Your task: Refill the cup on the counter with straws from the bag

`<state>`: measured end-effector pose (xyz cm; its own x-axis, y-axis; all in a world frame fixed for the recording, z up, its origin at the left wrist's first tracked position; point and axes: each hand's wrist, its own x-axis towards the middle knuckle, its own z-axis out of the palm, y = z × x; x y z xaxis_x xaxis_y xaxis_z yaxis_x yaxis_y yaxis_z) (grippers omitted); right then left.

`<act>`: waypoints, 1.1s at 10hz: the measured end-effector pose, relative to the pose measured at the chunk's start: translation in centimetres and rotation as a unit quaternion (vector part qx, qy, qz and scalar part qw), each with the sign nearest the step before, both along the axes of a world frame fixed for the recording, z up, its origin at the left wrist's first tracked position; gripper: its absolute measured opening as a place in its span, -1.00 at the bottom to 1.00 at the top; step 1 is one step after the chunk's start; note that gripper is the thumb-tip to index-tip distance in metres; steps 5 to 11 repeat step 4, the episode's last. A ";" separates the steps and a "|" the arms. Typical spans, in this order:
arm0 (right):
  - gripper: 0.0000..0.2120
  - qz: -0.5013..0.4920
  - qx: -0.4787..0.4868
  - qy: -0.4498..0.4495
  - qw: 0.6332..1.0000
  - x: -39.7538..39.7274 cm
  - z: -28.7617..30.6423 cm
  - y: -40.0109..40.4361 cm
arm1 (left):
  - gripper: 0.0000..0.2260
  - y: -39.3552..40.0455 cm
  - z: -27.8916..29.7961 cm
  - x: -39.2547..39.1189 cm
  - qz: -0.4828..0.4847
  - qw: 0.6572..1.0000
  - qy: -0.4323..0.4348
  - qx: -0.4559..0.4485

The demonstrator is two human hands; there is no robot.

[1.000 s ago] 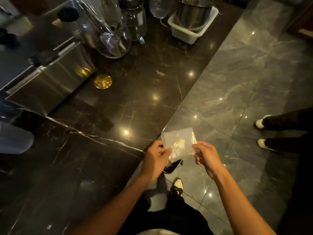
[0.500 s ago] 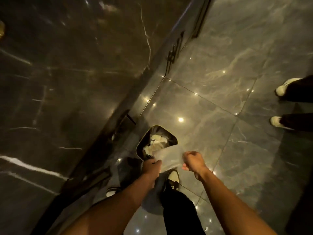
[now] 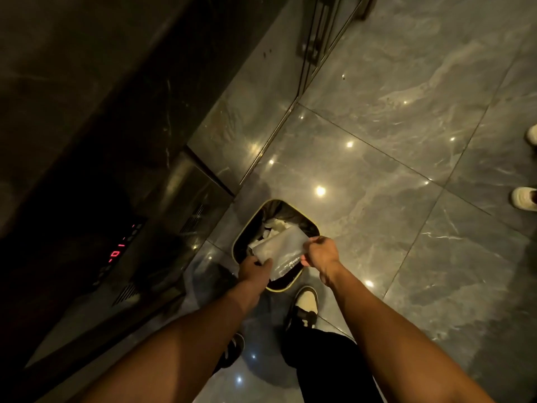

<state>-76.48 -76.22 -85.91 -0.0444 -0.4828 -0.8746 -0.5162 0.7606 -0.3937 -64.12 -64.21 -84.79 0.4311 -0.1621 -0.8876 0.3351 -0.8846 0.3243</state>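
I hold a flat, clear plastic bag [image 3: 281, 248] low over an open waste bin [image 3: 308, 225] on the floor. My left hand [image 3: 253, 269] grips the bag's near left corner. My right hand [image 3: 320, 254] pinches its right edge. The bag looks empty and folded. White crumpled paper lies inside the bin under the bag. No cup and no straws are in view.
The dark marble counter front [image 3: 87, 112] runs along the left, with an appliance showing a red display [image 3: 117, 251] below it. My shoes [image 3: 303, 306] stand beside the bin on the glossy grey tile floor [image 3: 406, 199]. Another person's white shoes [image 3: 524, 197] are at the right edge.
My view has swung down from the counter top to the floor. Both hands carried the bag down from counter height to just above the bin.
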 end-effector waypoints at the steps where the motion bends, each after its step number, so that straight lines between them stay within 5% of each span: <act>1: -0.82 0.010 0.004 0.006 1.000 0.3 -0.6 -0.4 | -0.60 -0.6 -0.2 0.0 -0.016 1.000 -0.005 -0.008; 3: -0.55 0.234 -0.062 0.021 0.970 0.6 0.7 -0.2 | -0.40 -1.6 1.3 0.1 -0.105 0.992 -0.042 -0.049; 4: -0.52 0.371 -0.095 0.045 0.923 0.8 4.5 -0.1 | -0.41 -1.9 4.6 0.1 -0.180 0.980 -0.079 -0.036; 11: -0.52 0.371 -0.095 0.045 0.923 0.8 4.5 -0.1 | -0.41 -1.9 4.6 0.1 -0.180 0.980 -0.079 -0.036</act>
